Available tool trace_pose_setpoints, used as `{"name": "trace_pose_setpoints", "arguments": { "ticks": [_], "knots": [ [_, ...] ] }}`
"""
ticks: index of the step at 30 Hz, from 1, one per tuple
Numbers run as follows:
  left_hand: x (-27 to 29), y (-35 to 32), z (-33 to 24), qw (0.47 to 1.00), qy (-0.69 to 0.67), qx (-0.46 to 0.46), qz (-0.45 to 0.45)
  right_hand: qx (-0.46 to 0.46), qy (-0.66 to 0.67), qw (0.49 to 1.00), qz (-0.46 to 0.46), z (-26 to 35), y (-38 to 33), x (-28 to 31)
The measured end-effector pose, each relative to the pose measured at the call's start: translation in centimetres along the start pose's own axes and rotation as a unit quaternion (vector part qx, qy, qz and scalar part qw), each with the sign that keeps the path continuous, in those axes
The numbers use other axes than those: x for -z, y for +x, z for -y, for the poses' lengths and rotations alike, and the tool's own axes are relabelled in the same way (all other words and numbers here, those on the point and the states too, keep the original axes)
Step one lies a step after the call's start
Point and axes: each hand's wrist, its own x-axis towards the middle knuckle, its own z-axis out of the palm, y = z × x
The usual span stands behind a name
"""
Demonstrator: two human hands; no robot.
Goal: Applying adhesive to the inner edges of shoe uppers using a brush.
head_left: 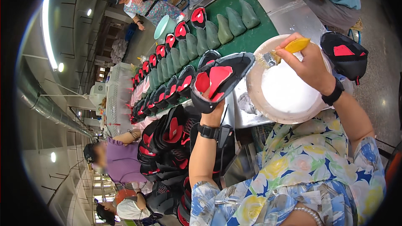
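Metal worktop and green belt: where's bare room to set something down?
The shiny metal worktop is bare beyond the round whitish basin, right of the flat green belt. The belt shows a bare strip between greyish shoe forms and that metal. Further left, black-and-red shoe uppers crowd it.

Extends left forearm (202, 157) ahead, gripping with left hand (214, 116), mostly hidden from view. Angles right forearm (352, 111) forward and inward, wrist (328, 85) nearly in line, curling right hand (307, 63) into a pinching grip.
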Motion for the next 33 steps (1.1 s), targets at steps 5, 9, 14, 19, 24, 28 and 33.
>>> {"name": "trace_pose_setpoints", "arguments": {
  "ticks": [5, 9, 14, 19, 24, 28, 33],
  "knots": [
    [0.8, 1.6, 1.1, 0.988, -0.121, 0.044, -0.09, -0.034, -0.007, 0.999, 0.029, 0.3, -1.6, -0.8],
    [0.7, 1.2, 2.7, 0.988, -0.108, 0.036, -0.1, 0.152, -0.041, 0.981, 0.115, 1.4, -3.2, -3.3],
    [-1.2, -0.5, 4.1, 0.999, -0.018, 0.023, -0.031, 0.235, -0.18, 0.923, 0.245, 3.3, -2.8, -7.0],
    [-5.1, -2.4, 3.8, 0.997, -0.001, 0.073, -0.017, 0.283, -0.257, 0.91, 0.161, 2.5, -2.3, -8.6],
    [-1.6, -1.0, 4.6, 0.98, -0.105, 0.08, -0.146, 0.246, -0.311, 0.892, 0.216, 1.6, -2.3, -7.4],
    [-1.7, 0.1, 2.2, 0.991, -0.125, -0.006, -0.053, 0.269, -0.267, 0.899, 0.219, 1.2, -2.4, -4.6],
    [2.9, 2.9, -0.3, 0.993, -0.064, -0.091, -0.05, 0.215, -0.251, 0.918, 0.221, 1.2, -2.9, -1.0]
  ]
}}
